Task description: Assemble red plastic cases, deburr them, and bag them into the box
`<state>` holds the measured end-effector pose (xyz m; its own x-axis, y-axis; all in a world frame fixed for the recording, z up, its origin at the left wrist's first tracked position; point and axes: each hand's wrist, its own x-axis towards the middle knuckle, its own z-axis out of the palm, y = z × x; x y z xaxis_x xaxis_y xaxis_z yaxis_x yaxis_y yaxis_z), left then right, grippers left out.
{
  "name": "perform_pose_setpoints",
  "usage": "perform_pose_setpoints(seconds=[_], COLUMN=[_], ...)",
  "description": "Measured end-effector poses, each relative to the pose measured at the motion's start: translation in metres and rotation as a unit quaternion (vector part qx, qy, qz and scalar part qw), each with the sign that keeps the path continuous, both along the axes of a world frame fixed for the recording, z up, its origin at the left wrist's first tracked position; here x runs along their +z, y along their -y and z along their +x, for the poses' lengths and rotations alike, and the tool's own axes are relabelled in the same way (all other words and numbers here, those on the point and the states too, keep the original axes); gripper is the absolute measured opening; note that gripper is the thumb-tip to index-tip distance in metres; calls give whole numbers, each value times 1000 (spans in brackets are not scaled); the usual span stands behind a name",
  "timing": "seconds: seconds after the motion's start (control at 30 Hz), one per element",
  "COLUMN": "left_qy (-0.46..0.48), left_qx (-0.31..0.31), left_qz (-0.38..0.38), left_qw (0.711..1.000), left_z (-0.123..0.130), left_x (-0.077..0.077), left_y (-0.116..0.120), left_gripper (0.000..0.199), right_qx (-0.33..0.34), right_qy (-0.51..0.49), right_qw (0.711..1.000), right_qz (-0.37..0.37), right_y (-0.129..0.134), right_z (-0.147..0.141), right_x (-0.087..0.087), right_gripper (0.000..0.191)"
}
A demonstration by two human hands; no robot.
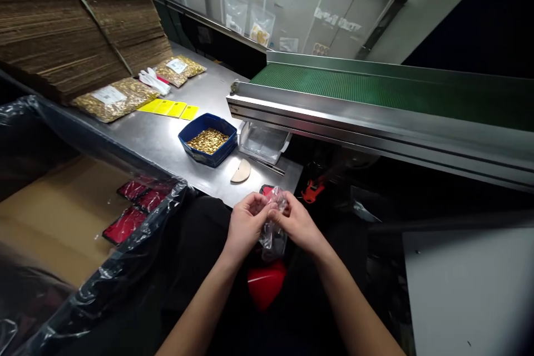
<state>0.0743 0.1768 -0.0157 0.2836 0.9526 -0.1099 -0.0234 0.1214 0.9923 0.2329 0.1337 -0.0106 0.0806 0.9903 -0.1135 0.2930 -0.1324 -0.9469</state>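
Observation:
Both my left hand (249, 219) and my right hand (297, 219) are closed on a crinkled clear plastic bag (273, 239), thumbs meeting at its upper part. Something red and black shows behind the top of the bag, partly covered by my fingers. Below the bag a red object (267, 283) sits near my lap; its kind is unclear. Ahead of my hands, on the metal table (162, 139), lies a pale half-round piece (241, 171). Past it stands a blue bin (228, 151) holding many small gold-coloured pieces (208, 141).
A green conveyor belt (334, 86) runs off to the right. Left of me, a carton lined with dark plastic (137, 250) holds several red packets (127, 225). Stacked cardboard (75, 33), bags of gold pieces (120, 100), yellow cards (167, 107) and a clear tray (262, 143) stand around.

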Motion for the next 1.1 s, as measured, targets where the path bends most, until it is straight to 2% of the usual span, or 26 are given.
perform_pose_setpoints(seconds=[0.2, 0.23, 0.33, 0.37, 0.4, 0.47, 0.53, 0.57, 0.63, 0.67, 0.7, 0.77, 0.83, 0.9, 0.93, 1.0, 1.1], left_qy=[-110, -127, -157, -166, -178, -212, -248, -262, -280, -289, -299, -324, -351, -370, -373, -367, -353], left_qx=[43, 28, -57, -71, -66, -7, 63, 77, 47, 22, 2, -17, -14, -5, -2, 0, -15], left_qz=[55, 61, 62, 60, 59, 61, 65, 68, 67, 63, 56, 34, 3, -34, -60, -114, -165], left_qw=[991, 990, 984, 982, 980, 975, 965, 960, 956, 955, 953, 945, 936, 928, 926, 923, 921], left_z=[-12, -12, -8, -8, -10, -18, -29, -34, -42, -45, -48, -58, -75, -97, -109, -128, -140], left_x=[-4, -6, -13, -15, -16, -17, -16, -14, -13, -14, -15, -20, -26, -30, -31, -31, -29], left_y=[22, 25, 35, 37, 38, 40, 46, 51, 68, 77, 87, 104, 113, 116, 115, 112, 105], left_gripper=[12, 14, 39, 39, 30, 10, 10, 10, 8, 11, 17, 26, 31, 38, 42, 49, 55], right_qx=[-84, -84, -27, -5, 10, 11, -7, -12, -14, -16, -18, -5, 53, 89, 76, -10, -155], right_qy=[95, 108, 114, 114, 117, 141, 177, 191, 200, 194, 182, 138, 62, -103, -190, -317, -358], right_qw=[992, 990, 993, 993, 992, 988, 980, 976, 972, 972, 973, 979, 984, 972, 956, 920, 897], right_qz=[-19, -18, -22, -29, -39, -68, -95, -104, -120, -128, -138, -152, -161, -192, -210, -230, -209], right_y=[35, 39, 52, 57, 63, 74, 81, 82, 76, 71, 66, 57, 56, 61, 64, 65, 45], right_z=[11, 9, -2, -6, -9, -14, -21, -26, -37, -42, -45, -46, -38, -29, -26, -26, -42], right_x=[2, 4, 9, 10, 9, 4, -3, -6, -11, -11, -12, -11, -12, -19, -25, -41, -65], right_gripper=[12, 11, 12, 12, 12, 12, 15, 19, 18, 11, 4, 16, 19, 49, 61, 61, 49])
